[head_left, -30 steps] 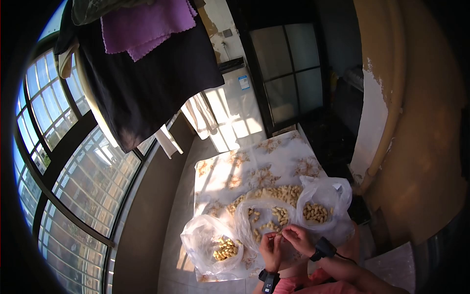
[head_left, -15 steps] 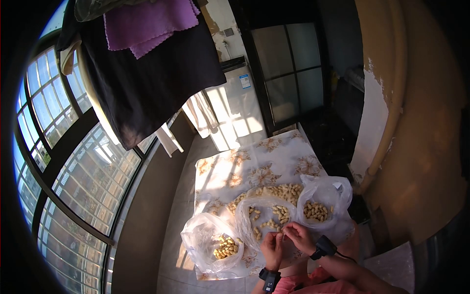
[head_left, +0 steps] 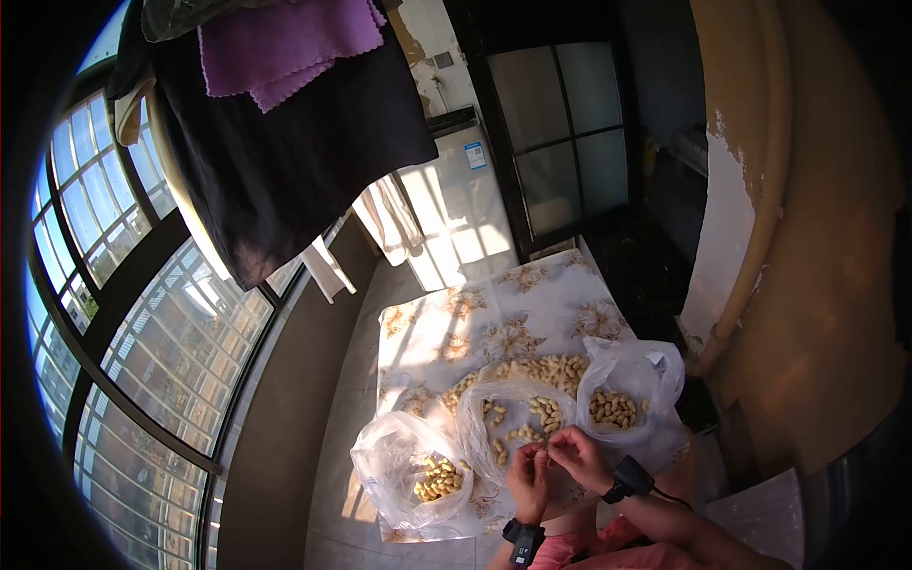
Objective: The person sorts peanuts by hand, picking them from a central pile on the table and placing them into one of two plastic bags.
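My left hand (head_left: 529,480) and my right hand (head_left: 580,458) meet at the fingertips, both pinched, over the near edge of the middle clear plastic bag (head_left: 472,432). Whatever lies between the fingertips is small and mostly hidden. Unshelled peanuts (head_left: 545,412) lie scattered in that open bag. Behind it spreads a larger pile of peanuts (head_left: 546,371). To the right, another plastic bag (head_left: 655,372) holds peanuts (head_left: 613,409). A third bag (head_left: 385,453), on the left, contains yellowish peanuts (head_left: 438,480) in sunlight.
The bags rest on a table with a flowered cloth (head_left: 513,337). Dark clothing (head_left: 304,161) and a purple cloth (head_left: 290,47) hang at upper left, beside barred windows (head_left: 180,342). A white appliance (head_left: 465,209) and a dark-framed glass door (head_left: 560,142) stand beyond the table.
My right hand has shifted very slightly, its fingers still meeting those of my left. The bags and peanuts look the same.
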{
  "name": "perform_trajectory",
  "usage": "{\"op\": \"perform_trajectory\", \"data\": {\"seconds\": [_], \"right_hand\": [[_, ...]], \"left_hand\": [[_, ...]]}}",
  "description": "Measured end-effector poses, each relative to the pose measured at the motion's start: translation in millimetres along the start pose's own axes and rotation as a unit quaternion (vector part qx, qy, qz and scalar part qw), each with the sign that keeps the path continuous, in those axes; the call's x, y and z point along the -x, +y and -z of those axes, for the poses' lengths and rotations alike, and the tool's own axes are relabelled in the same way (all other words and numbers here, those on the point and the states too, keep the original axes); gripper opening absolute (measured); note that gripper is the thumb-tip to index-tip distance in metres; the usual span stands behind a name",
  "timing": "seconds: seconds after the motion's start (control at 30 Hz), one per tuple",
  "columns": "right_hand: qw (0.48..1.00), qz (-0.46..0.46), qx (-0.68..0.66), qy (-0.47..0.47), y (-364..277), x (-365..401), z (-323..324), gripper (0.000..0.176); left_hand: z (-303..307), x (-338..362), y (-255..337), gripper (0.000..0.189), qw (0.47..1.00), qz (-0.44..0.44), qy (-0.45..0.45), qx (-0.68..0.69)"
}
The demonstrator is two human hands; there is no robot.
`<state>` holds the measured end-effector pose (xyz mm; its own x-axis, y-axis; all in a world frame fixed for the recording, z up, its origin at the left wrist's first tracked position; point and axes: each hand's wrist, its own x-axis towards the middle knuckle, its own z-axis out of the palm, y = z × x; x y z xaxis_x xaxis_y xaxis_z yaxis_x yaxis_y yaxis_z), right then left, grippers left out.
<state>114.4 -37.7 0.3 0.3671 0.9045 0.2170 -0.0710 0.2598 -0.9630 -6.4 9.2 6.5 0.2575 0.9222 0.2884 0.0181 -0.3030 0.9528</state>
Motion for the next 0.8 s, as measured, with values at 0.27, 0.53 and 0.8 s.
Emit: {"op": "perform_trajectory", "data": {"seconds": [0.27, 0.53, 0.8], "right_hand": [[0.999, -0.017, -0.04, 0.002, -4, 0, 0, 0.023], [0.998, -0.024, -0.063, 0.02, -1, 0, 0, 0.019], [0.999, -0.024, -0.021, 0.013, -10, 2, -2, 0.014]], "left_hand": [[3, -5, 7, 0.023, 0.995, -0.059, -0.034, -0.076], [3, -6, 18, 0.02, 0.992, -0.062, -0.072, -0.082], [0, 0, 8, 0.014, 0.999, -0.006, -0.042, 0.029]]}}
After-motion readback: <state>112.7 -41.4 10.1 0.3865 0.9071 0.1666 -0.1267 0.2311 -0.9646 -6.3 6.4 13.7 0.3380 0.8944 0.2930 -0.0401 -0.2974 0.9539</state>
